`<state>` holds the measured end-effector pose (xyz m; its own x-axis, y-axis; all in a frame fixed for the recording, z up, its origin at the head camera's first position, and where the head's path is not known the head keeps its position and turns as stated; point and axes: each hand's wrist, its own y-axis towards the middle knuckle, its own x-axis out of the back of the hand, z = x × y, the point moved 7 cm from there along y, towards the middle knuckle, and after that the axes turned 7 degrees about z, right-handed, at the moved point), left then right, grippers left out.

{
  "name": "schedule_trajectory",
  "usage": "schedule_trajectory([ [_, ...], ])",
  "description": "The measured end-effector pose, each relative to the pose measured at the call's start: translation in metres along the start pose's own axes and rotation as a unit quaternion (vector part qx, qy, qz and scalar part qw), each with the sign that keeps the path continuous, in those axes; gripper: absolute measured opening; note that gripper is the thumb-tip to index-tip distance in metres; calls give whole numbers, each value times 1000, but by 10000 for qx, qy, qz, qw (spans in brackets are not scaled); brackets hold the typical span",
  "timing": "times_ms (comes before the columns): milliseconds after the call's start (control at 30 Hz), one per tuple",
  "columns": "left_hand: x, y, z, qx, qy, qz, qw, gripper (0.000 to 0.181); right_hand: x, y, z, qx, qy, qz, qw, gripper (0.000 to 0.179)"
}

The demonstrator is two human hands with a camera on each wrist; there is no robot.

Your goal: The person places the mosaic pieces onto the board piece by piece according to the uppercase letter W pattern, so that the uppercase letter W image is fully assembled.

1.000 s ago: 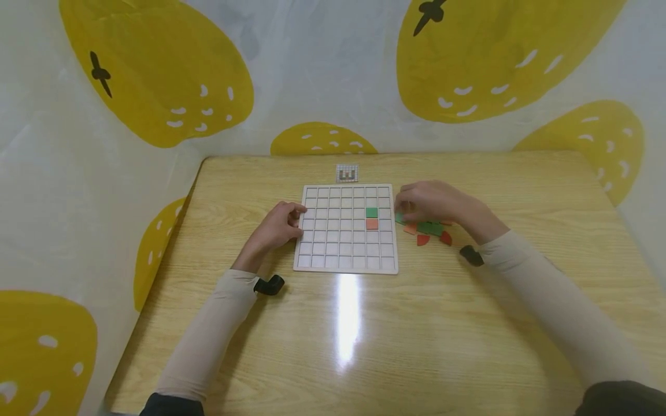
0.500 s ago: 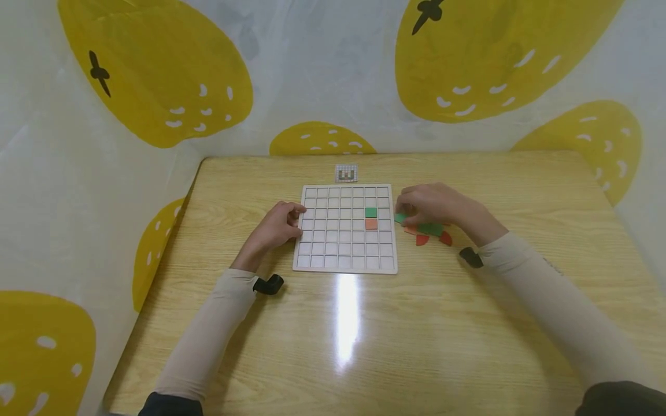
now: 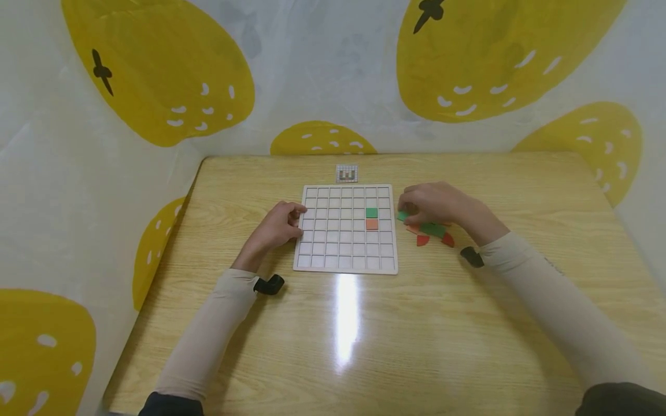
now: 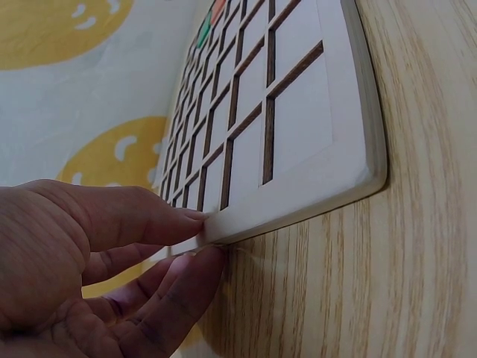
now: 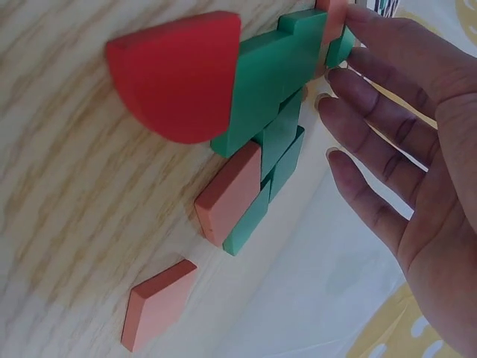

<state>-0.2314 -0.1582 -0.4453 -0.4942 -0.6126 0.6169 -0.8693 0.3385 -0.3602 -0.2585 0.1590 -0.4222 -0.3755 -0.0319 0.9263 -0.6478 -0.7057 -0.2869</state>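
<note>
A pale board (image 3: 333,272) with a square grid lies flat on the table. One green square tile (image 3: 372,212) and one orange square tile (image 3: 372,224) sit in neighbouring cells right of its middle. My left hand (image 3: 276,227) holds the board's left edge between thumb and fingers, also visible at its rim (image 4: 283,205) in the left wrist view. Right of the board, my right hand (image 3: 434,202) pinches a green tile (image 3: 403,215) at the pile's left end. An orange tile (image 5: 335,21) lies beside the thumb; the hand partly hides the pile in the head view.
Loose pieces spread beneath my right hand: several green tiles (image 5: 257,89), a red rounded piece (image 5: 179,82), another red piece (image 3: 422,240) and orange tiles (image 5: 160,306). A small card (image 3: 347,173) with a printed grid pattern lies behind the board. A patterned curtain (image 3: 322,75) rises behind the table.
My right hand and the green tile at its fingertips have shifted slightly to the right, away from the board. My left hand and the board stay put.
</note>
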Motion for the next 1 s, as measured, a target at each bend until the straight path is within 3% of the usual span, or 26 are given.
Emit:
schedule_trajectory([
  [500,-1,2,2,-3,-21,-2,10000,54,-5,4,-7,-132,43,80,9999,27],
  [1000,0,1,1,13,-110,28,9999,54,-4,6,-13,-339,494,261,9979,17],
])
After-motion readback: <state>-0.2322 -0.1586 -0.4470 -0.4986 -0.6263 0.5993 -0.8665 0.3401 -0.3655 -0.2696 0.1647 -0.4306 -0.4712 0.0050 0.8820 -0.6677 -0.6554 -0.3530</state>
